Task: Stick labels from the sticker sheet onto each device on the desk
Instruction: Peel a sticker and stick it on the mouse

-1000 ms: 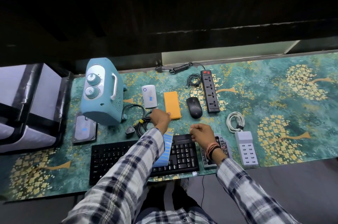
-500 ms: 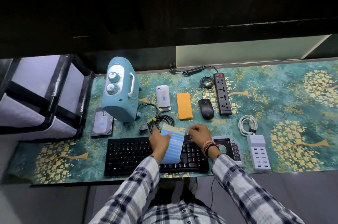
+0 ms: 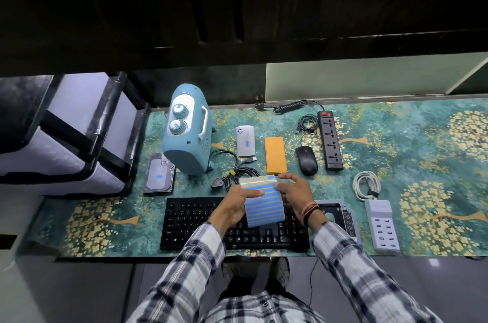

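Note:
My left hand point(image 3: 235, 202) holds a sticker sheet point(image 3: 264, 204) of blue labels above the black keyboard point(image 3: 195, 222). My right hand point(image 3: 293, 190) pinches the sheet's upper right edge. A blue label shows on the white power bank point(image 3: 246, 141) and another on the hard drive point(image 3: 159, 176). The orange device point(image 3: 276, 155), black mouse point(image 3: 306, 160), black power strip point(image 3: 330, 143), blue radio-like device point(image 3: 188, 137), white USB charger point(image 3: 381, 225) and drive caddy point(image 3: 340, 217) show no label.
A green and gold patterned mat point(image 3: 422, 164) covers the desk. A coiled black cable point(image 3: 237, 173) lies left of the sheet, a white cable point(image 3: 367, 185) at the right. A black-framed white box point(image 3: 66, 137) stands at the left edge. A dark wall rises behind.
My left hand drew back from the orange device and brought the sticker sheet up over the keyboard. My right hand moved onto the sheet's upper edge. The view shifted left.

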